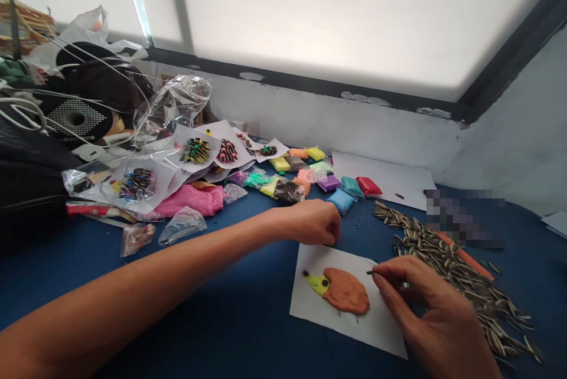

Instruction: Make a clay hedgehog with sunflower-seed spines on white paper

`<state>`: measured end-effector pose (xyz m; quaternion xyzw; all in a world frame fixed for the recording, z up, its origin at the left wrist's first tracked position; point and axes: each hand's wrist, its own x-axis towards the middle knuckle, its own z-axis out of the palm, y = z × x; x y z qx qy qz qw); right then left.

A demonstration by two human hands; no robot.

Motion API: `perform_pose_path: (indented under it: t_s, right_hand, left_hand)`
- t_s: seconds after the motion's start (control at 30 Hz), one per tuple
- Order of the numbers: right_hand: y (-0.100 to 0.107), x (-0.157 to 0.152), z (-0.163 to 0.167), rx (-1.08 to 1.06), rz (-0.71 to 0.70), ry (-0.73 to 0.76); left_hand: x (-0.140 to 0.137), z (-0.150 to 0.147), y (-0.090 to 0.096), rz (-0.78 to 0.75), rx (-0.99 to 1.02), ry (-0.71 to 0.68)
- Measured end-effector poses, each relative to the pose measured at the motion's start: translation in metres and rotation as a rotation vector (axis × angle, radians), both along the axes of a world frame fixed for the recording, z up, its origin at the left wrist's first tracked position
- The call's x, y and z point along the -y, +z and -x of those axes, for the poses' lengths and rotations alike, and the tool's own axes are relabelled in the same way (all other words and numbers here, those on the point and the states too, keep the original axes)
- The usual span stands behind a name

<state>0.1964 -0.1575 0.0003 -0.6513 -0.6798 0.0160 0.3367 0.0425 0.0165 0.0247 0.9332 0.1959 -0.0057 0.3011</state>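
Between thumb and forefinger, my right hand (436, 308) pinches a sunflower seed (370, 273) above the right side of a white paper sheet (376, 335). On that sheet lies a flat hedgehog shape with an orange clay body (348, 291), a yellow clay head (316, 283) and dark dots for eye and nose. Small drawn legs show under the body. My left hand (316, 222) is curled closed at the sheet's top edge; whatever its fingers may hold is hidden. A large pile of striped sunflower seeds (447, 261) spreads beside and behind my right hand.
Several coloured clay packs (328, 183) lie along the back. Finished seed-covered figures on paper (137, 184) stand at the left by a pink cloth (190, 201) and plastic bags (181, 225). An orange strip (467, 258) lies among the seeds. A black bag and cables crowd the far left.
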Motion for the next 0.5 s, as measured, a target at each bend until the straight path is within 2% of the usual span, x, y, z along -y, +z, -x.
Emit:
perform_pose_path:
  t_s: [0.13, 0.27, 0.5]
  right_hand:
    - [0.0, 0.001, -0.001, 0.016, -0.009, 0.009]
    - [0.002, 0.001, 0.0, 0.049, -0.007, 0.008]
    - [0.004, 0.002, 0.0, 0.053, -0.018, -0.001]
  left_hand:
    - [0.002, 0.012, 0.007, -0.079, -0.077, 0.013]
    - [0.011, 0.015, 0.005, -0.149, -0.095, 0.046]
    - [0.014, 0.015, 0.001, -0.103, -0.095, 0.075]
